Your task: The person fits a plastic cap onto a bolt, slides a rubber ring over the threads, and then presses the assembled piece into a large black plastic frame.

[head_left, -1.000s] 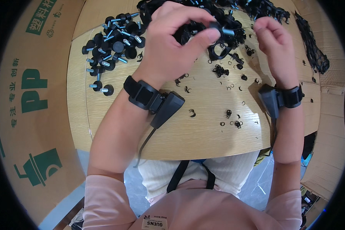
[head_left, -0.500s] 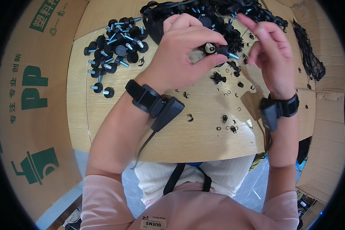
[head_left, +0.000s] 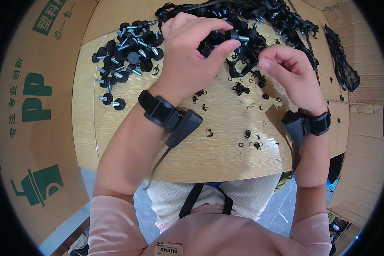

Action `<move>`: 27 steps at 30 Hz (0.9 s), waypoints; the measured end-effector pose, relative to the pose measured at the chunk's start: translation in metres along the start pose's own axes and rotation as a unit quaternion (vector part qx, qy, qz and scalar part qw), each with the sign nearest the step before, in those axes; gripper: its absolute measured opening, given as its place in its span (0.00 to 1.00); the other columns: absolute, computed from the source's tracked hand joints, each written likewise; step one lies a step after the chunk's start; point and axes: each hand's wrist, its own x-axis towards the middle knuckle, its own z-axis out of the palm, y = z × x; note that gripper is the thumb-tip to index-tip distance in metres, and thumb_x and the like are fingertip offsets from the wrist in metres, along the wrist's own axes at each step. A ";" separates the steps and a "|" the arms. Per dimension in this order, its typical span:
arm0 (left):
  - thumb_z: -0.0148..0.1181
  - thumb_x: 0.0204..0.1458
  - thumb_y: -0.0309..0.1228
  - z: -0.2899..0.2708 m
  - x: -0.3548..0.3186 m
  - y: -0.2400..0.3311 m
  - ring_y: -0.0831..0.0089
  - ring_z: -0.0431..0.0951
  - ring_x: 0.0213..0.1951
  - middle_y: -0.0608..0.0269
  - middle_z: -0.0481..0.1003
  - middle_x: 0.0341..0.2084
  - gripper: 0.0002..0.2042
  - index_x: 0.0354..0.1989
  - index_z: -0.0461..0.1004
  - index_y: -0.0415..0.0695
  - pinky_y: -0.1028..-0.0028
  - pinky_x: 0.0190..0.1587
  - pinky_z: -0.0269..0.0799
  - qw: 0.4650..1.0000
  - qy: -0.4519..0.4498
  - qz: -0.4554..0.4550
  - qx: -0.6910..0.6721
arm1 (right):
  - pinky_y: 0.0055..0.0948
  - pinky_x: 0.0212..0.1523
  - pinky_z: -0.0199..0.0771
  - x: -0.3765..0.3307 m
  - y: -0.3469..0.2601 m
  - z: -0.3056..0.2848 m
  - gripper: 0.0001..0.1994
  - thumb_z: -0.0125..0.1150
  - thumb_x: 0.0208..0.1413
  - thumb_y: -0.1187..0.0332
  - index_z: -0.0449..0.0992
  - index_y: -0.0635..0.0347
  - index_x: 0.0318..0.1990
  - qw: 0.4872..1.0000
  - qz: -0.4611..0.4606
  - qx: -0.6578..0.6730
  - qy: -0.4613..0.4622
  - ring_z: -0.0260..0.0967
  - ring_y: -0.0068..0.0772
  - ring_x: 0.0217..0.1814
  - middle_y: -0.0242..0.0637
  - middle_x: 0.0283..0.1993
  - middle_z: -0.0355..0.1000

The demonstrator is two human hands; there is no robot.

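Observation:
Between the thumb and index finger of my left hand [head_left: 192,53] is a black-headed bolt [head_left: 242,38], its bright threaded shank pointing right. My right hand [head_left: 288,70] is closed in a pinch to the right of it and lower. Whatever its fingertips hold, if anything, I cannot make out. A black rubber loop [head_left: 231,69] shows in the gap between my hands; whether a finger touches it is unclear. Behind my hands lies a tangled mass of black rubber sheet [head_left: 281,21] with more bolts stuck in it.
Loose black-headed bolts [head_left: 133,57] are heaped at the left of the wooden table [head_left: 192,158]. Small black rubber scraps [head_left: 240,88] and rings are scattered in the middle. Another black netted strip [head_left: 343,64] lies at the right. Cardboard walls [head_left: 42,106] stand on both sides.
My left hand has moved up and slightly left with the bolt. My right hand has come down and left, its raised index finger now curled in to the thumb. The black loop now shows between them.

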 end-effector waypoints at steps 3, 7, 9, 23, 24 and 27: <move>0.73 0.42 0.32 0.001 0.002 0.004 0.69 0.70 0.38 0.70 0.77 0.31 0.13 0.39 0.81 0.50 0.70 0.48 0.63 0.998 -0.041 0.037 0.011 | 0.17 0.28 0.58 -0.002 0.004 -0.007 0.06 0.59 0.61 0.73 0.78 0.64 0.42 0.981 -0.022 0.182 -0.068 0.58 0.11 0.27 0.23 0.28 0.70; 0.74 0.40 0.32 -0.001 0.002 0.009 0.68 0.70 0.40 0.71 0.78 0.32 0.15 0.38 0.82 0.51 0.70 0.51 0.62 0.989 -0.117 0.052 -0.077 | 0.16 0.34 0.67 0.005 0.004 -0.006 0.10 0.59 0.60 0.74 0.80 0.63 0.47 0.891 -0.035 0.445 -0.079 0.67 0.13 0.32 0.31 0.33 0.77; 0.73 0.40 0.31 -0.001 0.001 0.010 0.68 0.70 0.40 0.71 0.79 0.34 0.14 0.38 0.82 0.50 0.70 0.50 0.63 0.986 -0.123 0.031 -0.105 | 0.16 0.34 0.68 0.005 0.002 0.008 0.08 0.60 0.60 0.73 0.81 0.64 0.44 0.994 -0.035 0.062 0.088 0.67 0.13 0.33 0.30 0.33 0.77; 0.73 0.41 0.32 -0.002 0.002 0.007 0.68 0.71 0.39 0.69 0.81 0.38 0.15 0.40 0.81 0.48 0.70 0.50 0.63 0.994 -0.077 0.057 -0.049 | 0.17 0.32 0.64 0.003 -0.001 0.003 0.14 0.57 0.59 0.76 0.77 0.65 0.52 0.995 0.014 0.093 -0.010 0.63 0.15 0.32 0.32 0.38 0.73; 0.73 0.41 0.32 -0.002 0.002 0.006 0.68 0.71 0.39 0.69 0.81 0.39 0.15 0.40 0.81 0.49 0.70 0.50 0.63 0.995 -0.070 0.050 -0.042 | 0.17 0.31 0.64 0.002 0.001 0.001 0.14 0.58 0.58 0.76 0.78 0.65 0.51 0.995 0.045 0.063 -0.061 0.63 0.15 0.31 0.30 0.34 0.73; 0.73 0.41 0.32 -0.002 0.001 0.007 0.68 0.71 0.39 0.69 0.81 0.38 0.15 0.40 0.81 0.49 0.70 0.50 0.63 0.998 -0.052 0.026 -0.012 | 0.17 0.27 0.63 0.001 0.004 -0.012 0.15 0.57 0.55 0.78 0.79 0.64 0.49 0.981 0.102 0.096 -0.131 0.62 0.15 0.25 0.26 0.26 0.71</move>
